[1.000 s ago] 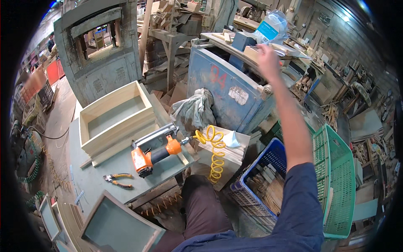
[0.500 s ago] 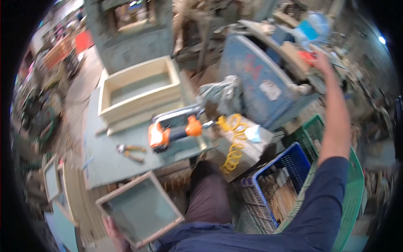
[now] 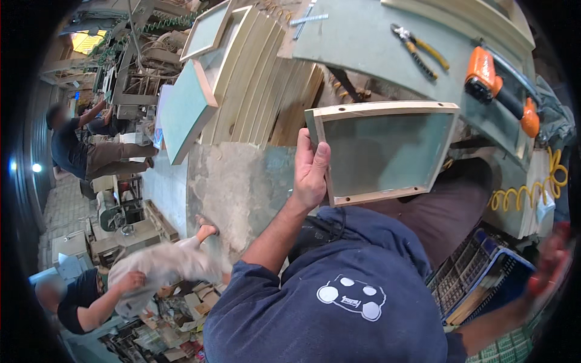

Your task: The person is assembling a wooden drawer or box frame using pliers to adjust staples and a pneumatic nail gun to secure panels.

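Note:
My left hand (image 3: 310,176) grips the left side of a shallow wooden tray (image 3: 387,151), with the thumb along its edge. The tray has a pale wood rim with small dark holes and a grey-green panel, and is held tilted over my lap. At the far right edge, my right hand (image 3: 552,257) is smeared by motion around a red object (image 3: 537,283) whose kind I cannot make out. Beyond the tray, pliers (image 3: 420,51) with yellow-black handles and an orange-black air nailer (image 3: 501,91) lie on the green-grey worktable (image 3: 357,42).
Left of the table stand stacked wooden frames (image 3: 260,78) and a green-faced panel (image 3: 189,112). A coiled yellow hose (image 3: 554,175) hangs at right, above a blue crate (image 3: 511,275). Two other people, one in light trousers (image 3: 169,263), are at the left.
My view has swung left. My right hand has come back from the blue bin with the red object. The tray has been raised and turned in my left hand.

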The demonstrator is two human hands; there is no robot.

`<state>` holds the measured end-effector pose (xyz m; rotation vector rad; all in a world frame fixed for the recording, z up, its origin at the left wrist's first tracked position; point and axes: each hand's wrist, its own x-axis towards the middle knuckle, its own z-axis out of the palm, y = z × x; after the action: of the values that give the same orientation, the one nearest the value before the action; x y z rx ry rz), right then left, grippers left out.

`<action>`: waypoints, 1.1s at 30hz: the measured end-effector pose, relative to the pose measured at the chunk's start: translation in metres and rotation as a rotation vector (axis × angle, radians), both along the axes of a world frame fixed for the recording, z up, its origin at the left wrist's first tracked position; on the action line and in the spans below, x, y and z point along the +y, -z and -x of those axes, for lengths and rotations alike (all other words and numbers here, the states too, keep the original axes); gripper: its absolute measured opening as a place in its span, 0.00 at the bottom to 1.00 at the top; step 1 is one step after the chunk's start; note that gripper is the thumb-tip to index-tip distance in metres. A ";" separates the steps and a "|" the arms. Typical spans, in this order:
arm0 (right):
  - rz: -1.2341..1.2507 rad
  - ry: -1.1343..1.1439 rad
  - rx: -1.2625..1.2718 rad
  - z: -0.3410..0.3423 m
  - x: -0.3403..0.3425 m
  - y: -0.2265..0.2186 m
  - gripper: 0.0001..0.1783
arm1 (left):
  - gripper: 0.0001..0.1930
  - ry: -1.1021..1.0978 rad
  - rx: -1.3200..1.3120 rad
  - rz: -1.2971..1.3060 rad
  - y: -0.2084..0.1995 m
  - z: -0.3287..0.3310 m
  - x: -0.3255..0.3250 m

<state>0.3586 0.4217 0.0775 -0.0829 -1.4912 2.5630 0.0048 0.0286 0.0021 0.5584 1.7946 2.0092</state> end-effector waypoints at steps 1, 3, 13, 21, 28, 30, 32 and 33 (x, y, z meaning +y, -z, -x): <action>0.057 0.435 -0.245 0.025 -0.059 0.027 0.32 | 0.18 -0.012 -0.014 0.001 0.001 -0.004 -0.004; -0.212 0.582 -0.884 0.095 -0.165 0.020 0.45 | 0.19 -0.008 -0.035 0.015 0.002 -0.005 -0.011; -0.148 -0.475 -0.420 0.157 -0.247 0.050 0.45 | 0.33 -0.154 0.057 0.029 0.021 -0.015 -0.045; -0.745 -0.204 -0.513 0.165 -0.272 0.055 0.32 | 0.34 -0.299 -0.137 -0.178 0.035 -0.037 -0.061; -0.818 -0.249 -0.510 0.173 -0.283 0.054 0.30 | 0.29 -0.389 0.044 -0.149 0.055 -0.043 -0.083; -0.799 -0.276 -0.538 0.175 -0.286 0.054 0.31 | 0.27 -0.338 0.144 -0.120 0.053 -0.042 -0.074; -0.781 -0.301 -0.563 0.177 -0.288 0.054 0.31 | 0.23 -0.265 0.345 -0.141 0.046 -0.038 -0.055; -0.750 -0.339 -0.588 0.177 -0.288 0.054 0.31 | 0.23 -0.265 0.343 -0.138 0.047 -0.040 -0.060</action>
<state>0.1812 0.1335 0.0238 -0.5551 -2.7961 2.0869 0.0447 -0.0318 -0.0451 0.7831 2.0257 2.3455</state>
